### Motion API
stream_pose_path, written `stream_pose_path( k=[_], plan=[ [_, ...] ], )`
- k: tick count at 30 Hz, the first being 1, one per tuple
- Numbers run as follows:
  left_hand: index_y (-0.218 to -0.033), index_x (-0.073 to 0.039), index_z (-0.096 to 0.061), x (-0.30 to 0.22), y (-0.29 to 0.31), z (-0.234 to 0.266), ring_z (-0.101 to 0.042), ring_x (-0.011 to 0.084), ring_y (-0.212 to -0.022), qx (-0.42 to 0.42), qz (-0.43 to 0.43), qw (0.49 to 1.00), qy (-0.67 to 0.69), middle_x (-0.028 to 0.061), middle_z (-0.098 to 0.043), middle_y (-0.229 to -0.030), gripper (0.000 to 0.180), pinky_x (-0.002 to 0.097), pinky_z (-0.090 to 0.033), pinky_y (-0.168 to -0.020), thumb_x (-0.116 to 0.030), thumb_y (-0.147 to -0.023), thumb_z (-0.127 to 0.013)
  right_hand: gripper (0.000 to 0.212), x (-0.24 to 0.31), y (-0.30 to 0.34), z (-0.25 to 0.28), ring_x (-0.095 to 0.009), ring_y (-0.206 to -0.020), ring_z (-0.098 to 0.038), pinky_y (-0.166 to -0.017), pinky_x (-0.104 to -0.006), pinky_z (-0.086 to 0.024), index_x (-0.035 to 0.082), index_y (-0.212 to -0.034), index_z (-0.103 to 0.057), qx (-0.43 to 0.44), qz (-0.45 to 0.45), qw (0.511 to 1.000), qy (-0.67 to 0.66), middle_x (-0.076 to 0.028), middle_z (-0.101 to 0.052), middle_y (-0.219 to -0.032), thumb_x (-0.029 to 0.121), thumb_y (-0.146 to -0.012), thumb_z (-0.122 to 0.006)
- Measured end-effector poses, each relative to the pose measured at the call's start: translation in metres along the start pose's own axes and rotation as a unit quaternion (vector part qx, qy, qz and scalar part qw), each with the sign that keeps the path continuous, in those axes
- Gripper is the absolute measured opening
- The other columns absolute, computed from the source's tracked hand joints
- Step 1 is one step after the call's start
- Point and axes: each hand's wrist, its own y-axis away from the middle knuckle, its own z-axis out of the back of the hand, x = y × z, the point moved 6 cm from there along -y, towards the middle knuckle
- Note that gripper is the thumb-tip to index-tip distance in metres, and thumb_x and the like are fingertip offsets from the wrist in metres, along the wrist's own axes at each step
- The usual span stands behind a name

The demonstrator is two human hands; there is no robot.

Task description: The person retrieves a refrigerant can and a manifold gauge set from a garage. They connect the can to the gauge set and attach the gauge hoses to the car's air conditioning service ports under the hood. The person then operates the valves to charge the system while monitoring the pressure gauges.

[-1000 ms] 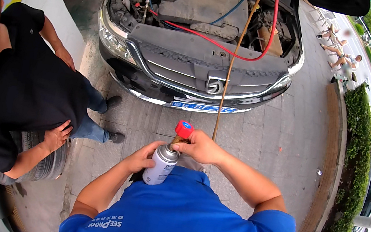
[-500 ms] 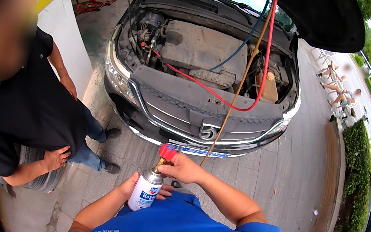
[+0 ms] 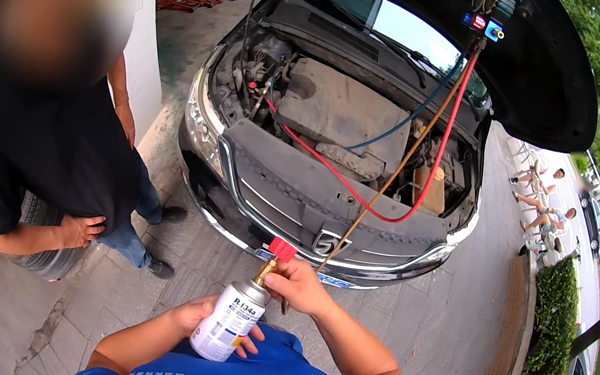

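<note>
My left hand (image 3: 192, 315) is wrapped around a white refrigerant can (image 3: 225, 329), tilted in front of my blue shirt. A brass can-tap valve (image 3: 266, 270) with a red knob (image 3: 282, 249) sits on top of the can. My right hand (image 3: 300, 287) grips the valve just below the knob, thumb against the brass. A yellow-brown hose (image 3: 401, 169) runs down from above the engine bay and passes behind my right hand. Where the hose ends is hidden by the hand.
Ahead stands a black car (image 3: 272, 207), its hood (image 3: 552, 79) raised. A manifold gauge (image 3: 487, 21) hangs under the hood, with red (image 3: 362, 201) and blue (image 3: 400, 121) hoses into the engine bay. A co-worker (image 3: 57, 153) stands at left beside tires (image 3: 46, 261). A hedge (image 3: 549, 344) lines the right.
The can has turned in my left hand, showing another side of its label, and leans more. My right hand stays at the valve. The view has shifted, bringing the manifold gauge into sight.
</note>
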Motion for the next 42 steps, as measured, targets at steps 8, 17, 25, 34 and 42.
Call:
stream_pose_path(
  k=[8,17,25,34,42],
  plan=[
    [-0.142,0.004,-0.030,-0.023,0.011,0.009,-0.057,0.0342,-0.114,-0.157,-0.124,0.971,-0.130,0.0252,-0.054,-0.124,0.094,0.0450,-0.046,-0.097,-0.058,-0.081,-0.066,0.019,0.008,0.017,-0.017,-0.005,-0.064,-0.052,-0.057,-0.0214,-0.041,0.000,-0.097,-0.065,-0.062,0.175,0.979,0.088,0.002,-0.060,-0.073,0.019,-0.091,-0.065],
    [-0.149,-0.004,-0.016,-0.042,0.013,-0.025,-0.056,0.0276,-0.115,-0.369,0.062,0.609,-0.700,0.0180,-0.053,-0.128,0.102,0.0377,-0.044,-0.097,-0.021,-0.070,-0.079,0.015,-0.021,0.009,0.009,-0.004,-0.067,-0.048,-0.059,-0.0236,-0.041,0.001,-0.093,-0.066,-0.233,-0.079,0.958,0.148,0.002,-0.060,-0.074,0.015,-0.090,-0.065],
    [-0.147,0.002,-0.016,0.020,0.007,-0.005,-0.055,0.0442,-0.113,0.061,-0.013,0.998,0.024,0.0330,-0.050,-0.122,0.117,0.0529,-0.043,-0.099,-0.055,-0.067,-0.078,0.013,0.042,0.031,-0.046,-0.025,-0.075,-0.064,-0.067,-0.0314,-0.049,0.004,-0.089,-0.067,0.022,0.280,0.934,0.219,-0.010,-0.066,-0.084,0.016,-0.085,-0.069],
    [-0.148,-0.004,-0.018,-0.036,0.025,0.001,-0.054,0.0285,-0.119,-0.276,-0.035,0.742,-0.609,0.0213,-0.051,-0.131,0.112,0.0369,-0.044,-0.096,-0.034,-0.064,-0.086,0.018,-0.006,0.010,-0.023,-0.014,-0.068,-0.058,-0.063,-0.0289,-0.046,0.002,-0.089,-0.066,-0.108,0.088,0.972,0.190,-0.007,-0.063,-0.076,0.019,-0.088,-0.065],
    [-0.147,-0.007,-0.016,-0.011,0.017,0.025,-0.062,0.0334,-0.104,-0.201,-0.025,0.948,-0.245,0.0247,-0.053,-0.125,0.112,0.0399,-0.050,-0.091,-0.028,-0.063,-0.087,0.019,-0.026,0.004,-0.004,-0.010,-0.074,-0.059,-0.066,-0.0279,-0.047,0.001,-0.092,-0.067,-0.093,0.062,0.987,0.117,-0.005,-0.066,-0.081,0.019,-0.089,-0.065]
  ],
)
